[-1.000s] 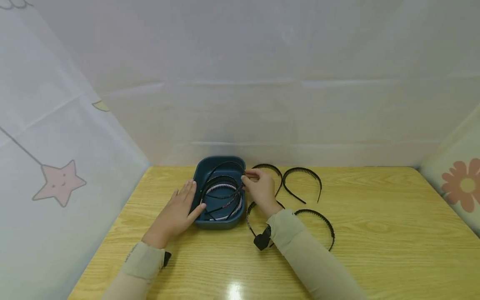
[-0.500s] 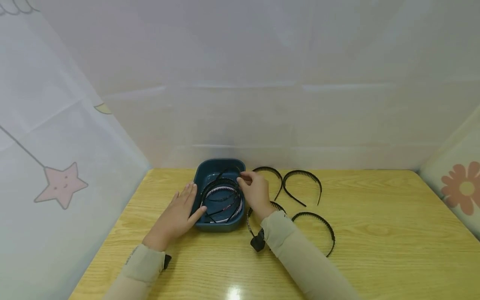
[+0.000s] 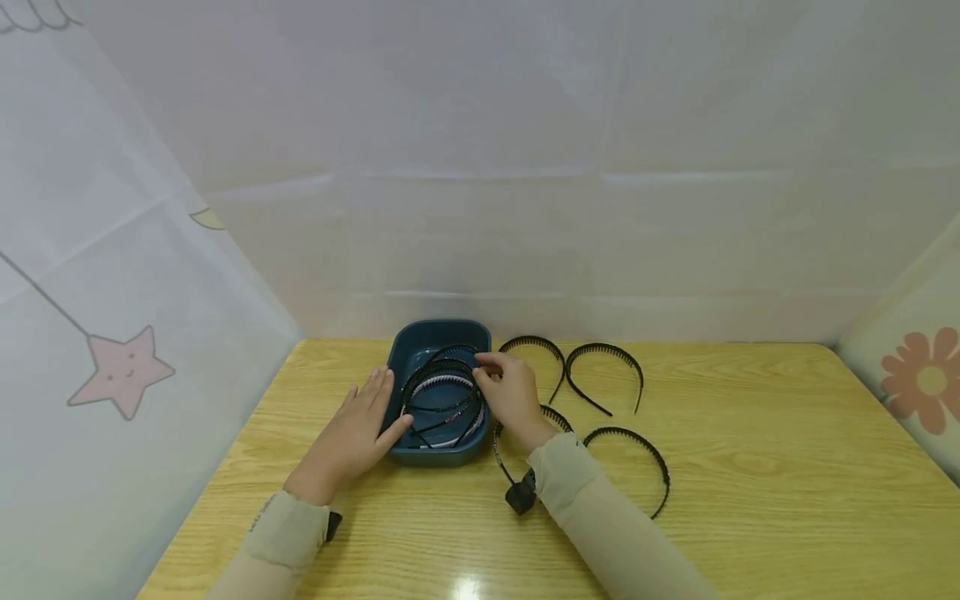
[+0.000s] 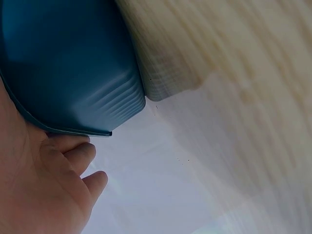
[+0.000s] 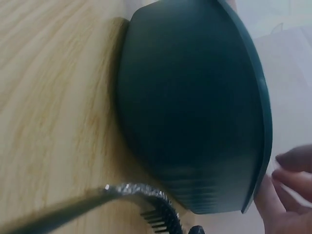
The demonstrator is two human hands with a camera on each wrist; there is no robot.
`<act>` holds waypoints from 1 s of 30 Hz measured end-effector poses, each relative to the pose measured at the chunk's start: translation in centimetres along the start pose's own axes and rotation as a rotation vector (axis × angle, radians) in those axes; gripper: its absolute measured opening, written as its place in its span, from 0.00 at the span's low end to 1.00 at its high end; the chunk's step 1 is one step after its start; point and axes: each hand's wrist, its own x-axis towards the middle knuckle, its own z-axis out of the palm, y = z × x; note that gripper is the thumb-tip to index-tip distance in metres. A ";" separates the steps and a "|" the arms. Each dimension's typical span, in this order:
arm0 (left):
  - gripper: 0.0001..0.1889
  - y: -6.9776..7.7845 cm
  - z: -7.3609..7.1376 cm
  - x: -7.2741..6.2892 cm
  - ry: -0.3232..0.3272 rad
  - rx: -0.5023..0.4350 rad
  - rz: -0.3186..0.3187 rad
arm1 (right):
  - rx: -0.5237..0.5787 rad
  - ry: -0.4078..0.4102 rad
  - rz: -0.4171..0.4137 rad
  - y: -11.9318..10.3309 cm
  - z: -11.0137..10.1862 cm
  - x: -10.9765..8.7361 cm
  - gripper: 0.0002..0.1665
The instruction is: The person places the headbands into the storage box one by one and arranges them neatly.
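Observation:
A dark blue plastic basket (image 3: 442, 457) holds several toothed headbands (image 3: 442, 379), black ones and a pale one among them, overlapping. My left hand (image 3: 348, 433) rests along its left rim, fingers fairly straight and thumb over the front-left corner. At the right rim, my right hand (image 3: 513, 398) pinches a thin black headband (image 3: 454, 347) that lies low inside at the back of the pile; the fingertips partly hide its end. In the right wrist view the curled fingers (image 5: 295, 178) show above the rim, the headband itself being out of sight.
Right of the basket lie more black headbands: one at the back (image 3: 534, 340), another beside it (image 3: 603, 347), a patterned one (image 3: 498, 450) under my right wrist and one nearer the front (image 3: 637, 433). A white sheet (image 3: 480, 250) hangs behind the wooden table (image 3: 750, 433).
My right hand has moved slightly left and down with the headband, which sits lower in the basket than before. The left hand stays on the rim.

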 end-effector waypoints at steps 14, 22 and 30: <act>0.44 0.1 0.0 0.0 0.014 0.003 0.005 | -0.080 -0.224 -0.109 0.0 -5.7 -1.7 0.14; 0.43 0.1 -0.2 -0.1 0.008 0.001 -0.009 | -0.229 -0.137 -0.182 1.0 -10.4 -2.3 0.15; 0.43 -0.1 0.2 -0.2 0.007 0.004 -0.009 | -0.302 0.001 -0.119 2.9 -14.0 -2.3 0.14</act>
